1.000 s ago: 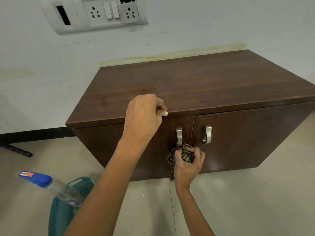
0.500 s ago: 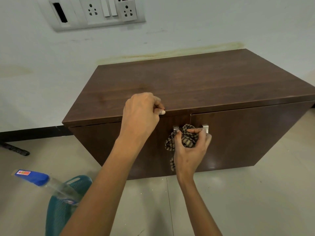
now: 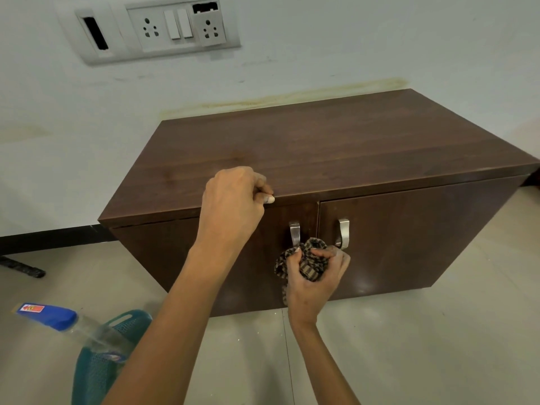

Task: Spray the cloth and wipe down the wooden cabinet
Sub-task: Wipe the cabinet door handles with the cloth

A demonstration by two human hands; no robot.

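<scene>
A pale wall [image 3: 321,54] with a socket panel [image 3: 163,27] rises behind the cabinet [image 3: 336,147], a low dark wooden one standing on a light tiled floor [image 3: 438,346]. The left hand [image 3: 233,206] rests on the front edge of the cabinet's top, above its left door. Its fingers are curled into a loose fist that holds nothing I can see, and it looks placed there to steady the person leaning in. The right hand [image 3: 315,276] is low against the cabinet's front, its fingers clenched round the cloth [image 3: 309,258]. The checked cloth is bunched into a wad, with a loose tail hanging below the palm. The wad sits where the two doors meet, touching the lower end of the left handle [image 3: 295,232] and just beside the right handle [image 3: 343,233]. Bunching it probably gives a firm pad for working round the metal. The step in hand seems to be wiping the door fronts and handles. The spray bottle [image 3: 58,320] lies tilted in a teal basket [image 3: 96,369] on the floor, well to the left of the cabinet's front. It seems to have been put aside there within reach for wetting the cloth again.
</scene>
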